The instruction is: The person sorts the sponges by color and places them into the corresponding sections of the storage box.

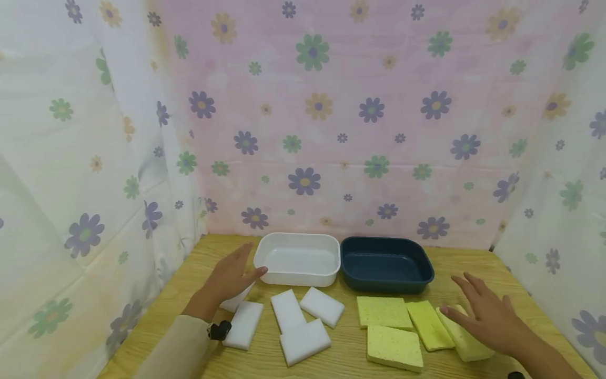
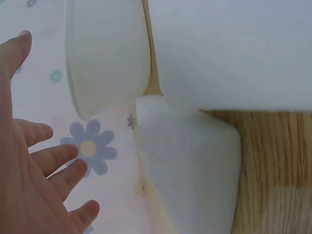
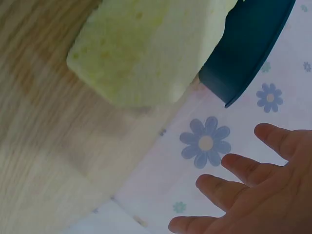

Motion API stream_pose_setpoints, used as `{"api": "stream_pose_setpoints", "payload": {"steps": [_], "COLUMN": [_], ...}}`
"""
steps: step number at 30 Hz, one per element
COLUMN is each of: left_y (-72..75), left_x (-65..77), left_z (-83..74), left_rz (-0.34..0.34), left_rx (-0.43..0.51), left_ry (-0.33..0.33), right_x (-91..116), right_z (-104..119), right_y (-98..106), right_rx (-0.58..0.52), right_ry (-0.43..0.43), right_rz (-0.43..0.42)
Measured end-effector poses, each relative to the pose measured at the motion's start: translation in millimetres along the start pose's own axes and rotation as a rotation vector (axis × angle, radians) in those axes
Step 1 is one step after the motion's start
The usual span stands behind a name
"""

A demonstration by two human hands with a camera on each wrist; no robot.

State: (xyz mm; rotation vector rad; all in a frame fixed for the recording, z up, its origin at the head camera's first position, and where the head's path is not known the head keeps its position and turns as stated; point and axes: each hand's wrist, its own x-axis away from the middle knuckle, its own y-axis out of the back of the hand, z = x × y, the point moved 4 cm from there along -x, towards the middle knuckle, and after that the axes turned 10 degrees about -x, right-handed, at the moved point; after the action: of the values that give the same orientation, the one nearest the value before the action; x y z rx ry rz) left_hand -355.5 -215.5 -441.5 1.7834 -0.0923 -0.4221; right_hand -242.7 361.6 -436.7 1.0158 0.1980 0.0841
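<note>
My left hand (image 1: 230, 278), fingers extended and holding nothing, hovers at the left of the white tub (image 1: 297, 279). Below it a white sponge (image 1: 236, 301) is partly hidden by the hand, and another white sponge (image 1: 244, 325) lies beside the wrist. My right hand (image 1: 490, 318) is spread over the yellow sponges on the right, covering part of the outermost yellow sponge (image 1: 466, 337). In the right wrist view its fingers are apart from that sponge (image 3: 146, 53) and hold nothing. The dark blue tub (image 1: 385, 286) stands beside the white one; no sponge shows in either.
More white sponges (image 1: 305, 342) lie in front of the white tub, two of them overlapping. Several yellow sponges (image 1: 394, 347) lie in front of the dark tub on the wooden table (image 1: 345, 363). Flowered cloth (image 1: 331, 131) hangs behind and along both sides.
</note>
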Motion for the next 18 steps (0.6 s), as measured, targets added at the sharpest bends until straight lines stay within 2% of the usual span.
{"api": "stream_pose_setpoints", "payload": {"steps": [10,14,18], "left_y": [-23.0,-26.4,-25.9], "left_x": [-3.9,-4.5,-2.7], "left_z": [4.7,5.5,4.0], "left_rz": [0.104,0.099,0.094], "left_rx": [0.233,0.304,0.358], "left_ry": [0.092,0.121,0.143], "right_x": [10.2,13.4,15.5], "right_z": [22.2,30.7,36.4], "right_y": [-19.9,-27.3,-35.1], "right_rx": [-0.032,-0.038,-0.008], "right_ry": [0.116,0.168,0.183], "right_rz": [-0.030,-0.039,-0.042]}}
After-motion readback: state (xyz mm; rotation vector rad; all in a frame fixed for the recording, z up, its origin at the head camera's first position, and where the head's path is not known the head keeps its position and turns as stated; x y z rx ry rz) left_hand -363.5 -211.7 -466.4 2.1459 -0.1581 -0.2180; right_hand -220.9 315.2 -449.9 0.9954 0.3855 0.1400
